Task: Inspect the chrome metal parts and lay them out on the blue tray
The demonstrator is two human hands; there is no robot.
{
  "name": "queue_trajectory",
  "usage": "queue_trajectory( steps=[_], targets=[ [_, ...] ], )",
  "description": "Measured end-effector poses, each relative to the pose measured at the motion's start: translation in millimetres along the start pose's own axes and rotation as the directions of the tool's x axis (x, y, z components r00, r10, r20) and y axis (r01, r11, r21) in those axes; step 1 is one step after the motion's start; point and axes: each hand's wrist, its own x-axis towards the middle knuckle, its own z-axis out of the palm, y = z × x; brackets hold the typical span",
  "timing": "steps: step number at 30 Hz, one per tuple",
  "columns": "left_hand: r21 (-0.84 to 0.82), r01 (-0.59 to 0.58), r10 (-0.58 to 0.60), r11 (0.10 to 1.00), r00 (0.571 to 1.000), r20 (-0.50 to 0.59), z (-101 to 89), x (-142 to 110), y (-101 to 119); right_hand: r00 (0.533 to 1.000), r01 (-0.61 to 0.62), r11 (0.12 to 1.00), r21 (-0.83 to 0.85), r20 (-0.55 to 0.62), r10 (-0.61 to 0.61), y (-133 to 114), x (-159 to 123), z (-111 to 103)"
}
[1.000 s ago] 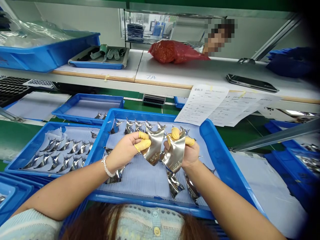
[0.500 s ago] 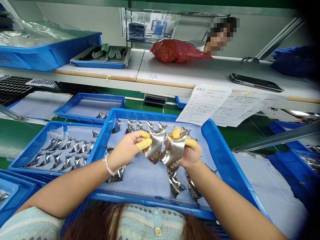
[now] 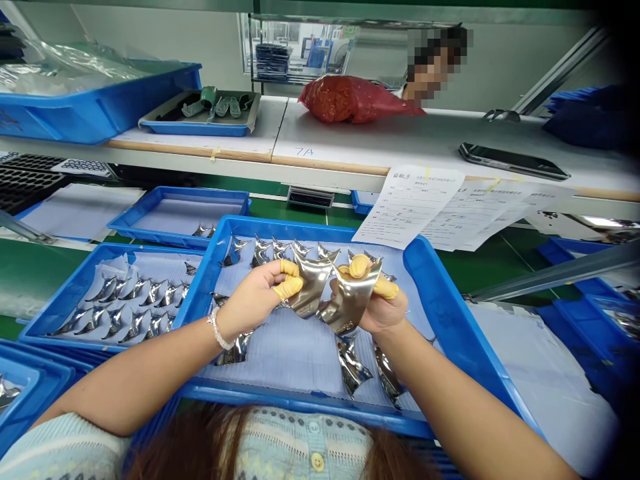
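My left hand, with yellow finger cots, pinches a shiny curved metal piece. A second, similar metal piece is gripped in my right hand, also with yellow cots. Both pieces are held side by side, tilted, above the middle blue tray. That tray is lined with pale foam sheet and holds several more metal pieces along its far edge and near my wrists.
A blue tray at left holds rows of metal pieces. Another blue tray lies behind. Papers hang off the white shelf, which carries a phone, a red bag and more trays. Another person sits beyond the shelf.
Both hands have tipped the two metal pieces flatter and slightly lower. The view has shifted a little.
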Motion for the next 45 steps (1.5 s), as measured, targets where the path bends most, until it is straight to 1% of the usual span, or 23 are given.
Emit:
queue_trajectory(
  steps=[7,10,13,15,19,22,25,27,29,31,34,36,39,42,45],
  targets=[
    [0.171,-0.109,0.114,0.979,0.993,-0.020,1.2,-3,6,0.998,-0.019,0.999,-0.029,0.061,0.021,-7,-1,-7],
    [0.249,-0.141,0.153,0.958,0.988,-0.031,0.7,-4,8,0.995,-0.014,1.000,-0.008,0.096,0.014,-9,-2,-8],
    [0.288,-0.156,0.173,0.945,0.984,-0.033,0.2,-4,9,0.991,-0.037,0.999,0.034,0.131,0.033,-9,-3,-10],
    [0.296,-0.163,0.180,0.941,0.983,-0.031,0.5,-4,9,0.991,-0.042,0.997,0.063,0.129,0.034,-9,-2,-13],
    [0.325,-0.157,0.179,0.933,0.983,-0.040,1.6,-4,11,0.998,0.003,0.996,0.092,0.063,-0.009,-10,0,-22],
    [0.395,-0.098,0.116,0.914,0.993,-0.021,1.0,-2,9,0.998,0.057,0.992,0.115,0.002,-0.058,-12,2,-28],
    [0.473,-0.034,0.003,0.880,0.998,0.066,-0.8,3,0,0.992,0.127,0.964,0.233,-0.038,-0.122,-11,5,-34],
    [0.524,0.001,-0.078,0.852,0.989,0.125,-1.6,6,-7,0.983,0.182,0.926,0.331,-0.064,-0.171,-8,8,-36],
    [0.588,0.045,-0.167,0.808,0.974,0.155,-1.2,8,-15,0.977,0.214,0.895,0.391,-0.089,-0.194,-5,11,-38],
    [0.687,0.080,-0.248,0.723,0.957,0.150,0.8,9,-23,0.978,0.209,0.887,0.412,-0.096,-0.185,-3,14,-39],
    [0.827,0.078,-0.324,0.557,0.937,0.130,5.8,11,-33,0.974,0.224,0.892,0.393,-0.107,-0.197,-1,17,-38],
    [0.865,0.066,-0.351,0.497,0.927,0.131,10.1,11,-41,0.974,0.227,0.899,0.374,-0.107,-0.202,0,18,-35],
    [0.877,0.066,-0.376,0.475,0.917,0.134,18.1,12,-53,0.980,0.200,0.906,0.373,-0.082,-0.183,-2,15,-30],
    [0.880,0.087,-0.404,0.468,0.906,0.125,27.1,12,-64,0.983,0.174,0.907,0.384,-0.013,-0.184,-3,13,-25],
    [0.882,0.097,-0.419,0.461,0.900,0.120,33.0,12,-67,0.981,0.163,0.908,0.386,0.039,-0.192,-4,11,-20]
  ],
)
